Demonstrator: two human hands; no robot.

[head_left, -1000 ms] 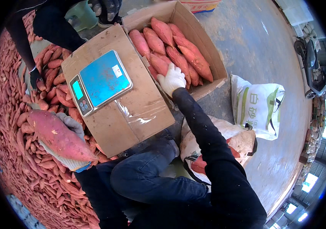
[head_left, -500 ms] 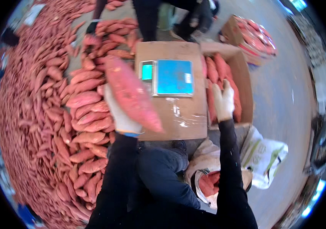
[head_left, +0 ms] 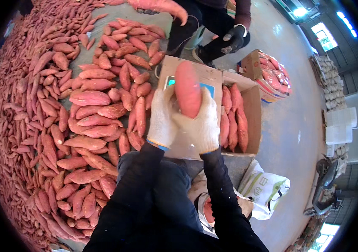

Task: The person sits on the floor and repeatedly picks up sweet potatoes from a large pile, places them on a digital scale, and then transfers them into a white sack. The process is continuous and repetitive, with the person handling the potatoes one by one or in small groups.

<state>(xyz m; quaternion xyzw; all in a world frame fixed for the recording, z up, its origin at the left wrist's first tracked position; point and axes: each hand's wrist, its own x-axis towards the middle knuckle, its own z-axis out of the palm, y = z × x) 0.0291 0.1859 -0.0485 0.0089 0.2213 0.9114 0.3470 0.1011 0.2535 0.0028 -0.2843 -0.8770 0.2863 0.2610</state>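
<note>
A plump red sweet potato stands tilted up between my two gloved hands, over the cardboard surface. My right hand is closed round its lower right side. My left hand, in a white glove with a blue cuff edge, presses against its left side, its fingertips partly hidden. Behind the sweet potato lies a digital scale with a blue platform, mostly covered from view. It rests on a closed cardboard box. To the right, an open carton holds several sweet potatoes lying lengthwise.
Loose sweet potatoes are heaped over the floor on the left. Across from me sits a co-worker with a dark gloved hand, near a raised long sweet potato. A filled carton, white sacks and a scooter stand right.
My left hand has carried the sweet potato rightward over the scale. My right hand has left the open carton and joined it on the sweet potato. The view has shifted.
</note>
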